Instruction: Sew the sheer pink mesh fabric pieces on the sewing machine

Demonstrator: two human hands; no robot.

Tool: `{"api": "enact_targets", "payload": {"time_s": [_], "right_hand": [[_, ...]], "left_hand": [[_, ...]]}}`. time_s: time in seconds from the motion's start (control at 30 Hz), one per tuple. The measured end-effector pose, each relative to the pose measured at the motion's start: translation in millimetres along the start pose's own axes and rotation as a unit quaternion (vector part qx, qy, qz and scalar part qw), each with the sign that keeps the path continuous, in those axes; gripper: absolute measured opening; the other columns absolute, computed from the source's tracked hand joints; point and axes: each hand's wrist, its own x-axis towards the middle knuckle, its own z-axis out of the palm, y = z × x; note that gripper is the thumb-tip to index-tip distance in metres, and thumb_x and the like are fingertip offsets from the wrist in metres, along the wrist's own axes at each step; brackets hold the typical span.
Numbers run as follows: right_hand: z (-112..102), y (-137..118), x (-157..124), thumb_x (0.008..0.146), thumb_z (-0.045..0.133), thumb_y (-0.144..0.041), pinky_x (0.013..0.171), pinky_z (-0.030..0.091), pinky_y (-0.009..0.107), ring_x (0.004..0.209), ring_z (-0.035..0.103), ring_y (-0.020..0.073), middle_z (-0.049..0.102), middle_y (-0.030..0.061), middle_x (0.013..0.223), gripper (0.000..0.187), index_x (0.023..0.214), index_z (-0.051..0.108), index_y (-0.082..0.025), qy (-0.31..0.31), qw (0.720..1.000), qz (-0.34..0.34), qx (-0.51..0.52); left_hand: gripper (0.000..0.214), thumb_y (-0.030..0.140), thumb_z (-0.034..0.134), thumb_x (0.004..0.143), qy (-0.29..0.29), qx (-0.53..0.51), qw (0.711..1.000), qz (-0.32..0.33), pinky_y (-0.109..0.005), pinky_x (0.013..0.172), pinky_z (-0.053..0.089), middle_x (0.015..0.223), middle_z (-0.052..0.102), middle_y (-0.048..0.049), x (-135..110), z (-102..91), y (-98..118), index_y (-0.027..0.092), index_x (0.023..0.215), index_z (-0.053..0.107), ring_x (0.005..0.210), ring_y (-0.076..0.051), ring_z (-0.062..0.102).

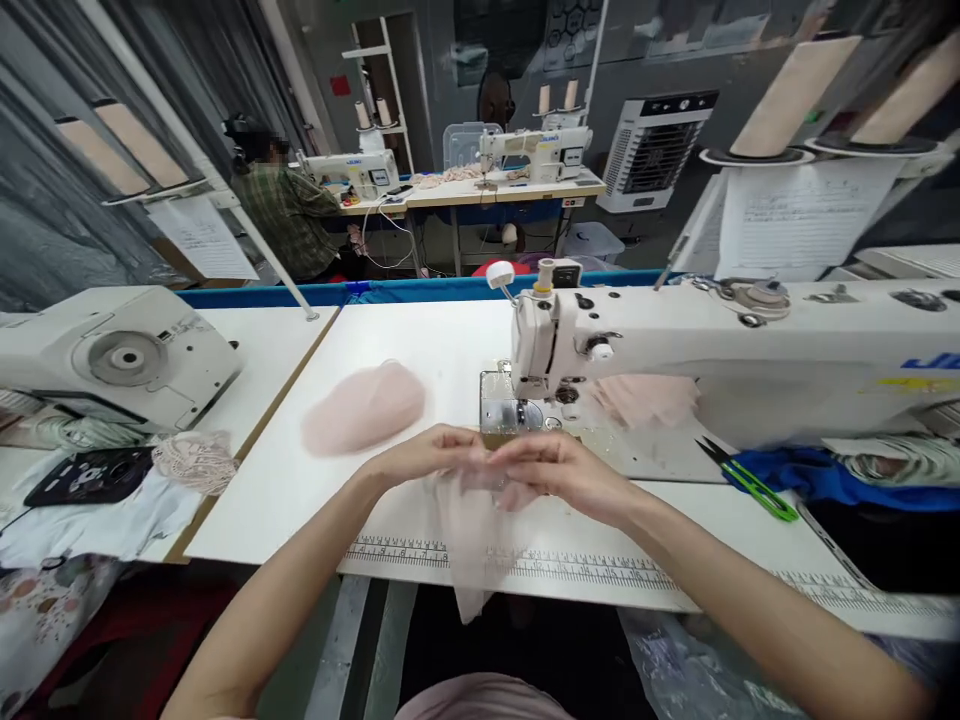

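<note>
Between my two hands a piece of sheer pale pink fabric hangs down over the table's front edge. My left hand pinches its upper edge from the left. From the right, my right hand grips the same edge, fingers bent and slightly blurred. Both hands are just in front of the sewing machine's needle plate, under the machine head. To the left, a pile of similar pink fabric lies on the white table. More pink pieces lie behind the needle area, under the machine arm.
Green-handled scissors lie at the right beside blue cloth. A printed ruler runs along the front edge. At left stand another machine and a phone. A person in a checked shirt sits farther back.
</note>
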Motion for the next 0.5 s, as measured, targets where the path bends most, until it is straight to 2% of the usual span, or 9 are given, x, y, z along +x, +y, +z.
{"api": "enact_targets", "payload": {"time_s": [0.03,0.1,0.17,0.23,0.3,0.4,0.5], "right_hand": [[0.1,0.0,-2.4,0.083,0.068,-0.035,0.07,0.056,0.029,0.075,0.072,0.0185,0.074,0.0079,0.093,0.023,0.098,0.073,-0.018,0.005,1.0,0.0,-0.019],[0.6,0.0,-5.2,0.086,0.065,-0.034,0.068,0.056,0.028,0.071,0.071,0.0166,0.074,0.0065,0.088,0.02,0.093,0.075,-0.019,0.008,0.999,-0.001,-0.052],[3.4,-0.4,-2.6,0.087,0.064,-0.036,0.073,0.056,0.031,0.07,0.07,0.0167,0.074,0.0045,0.081,0.022,0.1,0.074,-0.02,-0.009,0.997,0.002,-0.078],[9.6,-1.7,7.6,0.086,0.066,-0.036,0.075,0.055,0.033,0.07,0.069,0.0172,0.072,0.0025,0.076,0.029,0.111,0.07,-0.022,-0.034,0.995,-0.007,-0.092],[17.9,-3.9,26.5,0.086,0.065,-0.037,0.073,0.054,0.033,0.07,0.069,0.0175,0.069,0.0008,0.071,0.041,0.124,0.062,-0.022,-0.052,0.993,-0.022,-0.106],[29.2,-6.7,69.6,0.086,0.062,-0.033,0.072,0.054,0.032,0.07,0.068,0.017,0.066,-0.0015,0.066,0.055,0.138,0.048,-0.022,-0.036,0.991,-0.061,-0.11],[32.7,-4.0,120.6,0.083,0.06,-0.023,0.077,0.053,0.034,0.068,0.064,0.015,0.064,-0.0036,0.066,0.064,0.143,0.04,-0.021,0.017,0.986,-0.119,-0.112]], "left_hand": [[0.034,0.051,0.064,0.081,-0.023,-0.011,1.0,-0.016,-0.024,0.056,0.043,0.063,0.06,0.0011,-7.9,-1.2,-2.9,0.017,0.077,0.064,0.056,-0.011,0.051],[0.029,0.043,0.074,0.074,-0.053,-0.05,0.997,-0.036,-0.023,0.057,0.042,0.061,0.059,0.0015,-29.1,-2.9,-11.9,0.017,0.07,0.063,0.057,-0.01,0.052],[0.029,0.042,0.075,0.073,-0.027,-0.104,0.994,-0.032,-0.028,0.068,0.048,0.068,0.063,-0.0015,-54.0,-5.2,-23.6,0.016,0.067,0.062,0.067,-0.014,0.06],[0.036,0.049,0.075,0.071,0.068,-0.134,0.989,-0.017,-0.035,0.073,0.052,0.068,0.065,-0.0037,-78.1,-12.2,-33.8,0.017,0.066,0.06,0.069,-0.018,0.064],[0.044,0.059,0.071,0.07,0.196,-0.124,0.973,-0.007,-0.034,0.061,0.052,0.057,0.058,-0.0006,-96.8,-28.6,-38.2,0.017,0.066,0.057,0.054,-0.016,0.059],[0.038,0.057,0.058,0.083,0.33,-0.093,0.939,0.003,-0.022,0.049,0.042,0.057,0.053,0.0035,-105.7,-73.0,-32.7,0.019,0.078,0.057,0.047,-0.009,0.049],[0.033,0.05,0.064,0.08,0.395,-0.036,0.918,-0.011,-0.02,0.05,0.038,0.066,0.057,0.0032,-90.0,-127.1,-25.5,0.019,0.09,0.062,0.049,-0.006,0.046]]}}
